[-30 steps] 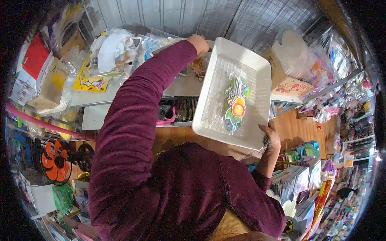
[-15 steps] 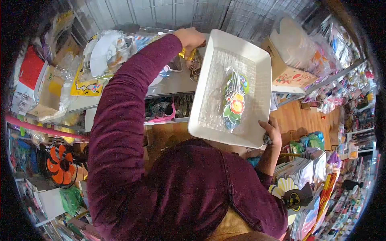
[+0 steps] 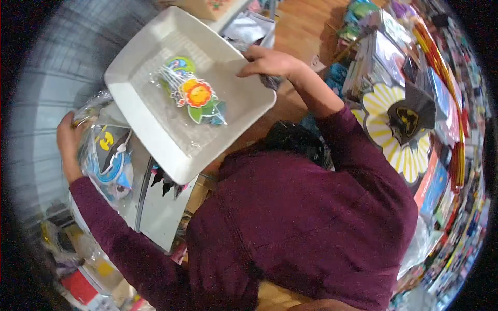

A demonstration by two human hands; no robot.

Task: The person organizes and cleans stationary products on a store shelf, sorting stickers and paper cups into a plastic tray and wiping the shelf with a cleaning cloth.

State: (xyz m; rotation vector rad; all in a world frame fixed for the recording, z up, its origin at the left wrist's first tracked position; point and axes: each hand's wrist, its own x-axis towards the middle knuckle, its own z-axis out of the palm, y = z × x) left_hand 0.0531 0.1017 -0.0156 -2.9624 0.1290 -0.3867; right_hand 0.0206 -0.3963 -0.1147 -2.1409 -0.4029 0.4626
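Observation:
My right hand grips the rim of a white tray, thumb over the inside edge. Dark, crumpled material shows beside that hand. The tray is tilted and holds a clear plastic packet with flower-shaped cutouts on white sticks. At the left, my left hand is closed at the edge of a clear plastic bag, its fingertips partly hidden. Beside it lie wrapped items, including a blue-and-white piece and a black piece with a yellow shape.
A grey shelf edge runs below the tray. On the right stand stacked packaged goods, a large yellow-and-white flower cutout and a black bat-emblem piece. A red box is at the lower left. Wooden floor shows at the top.
The view has turned, and the tray now appears further left and higher, tilted differently. My left hand has moved away from beside the tray's top to the bagged items at the left.

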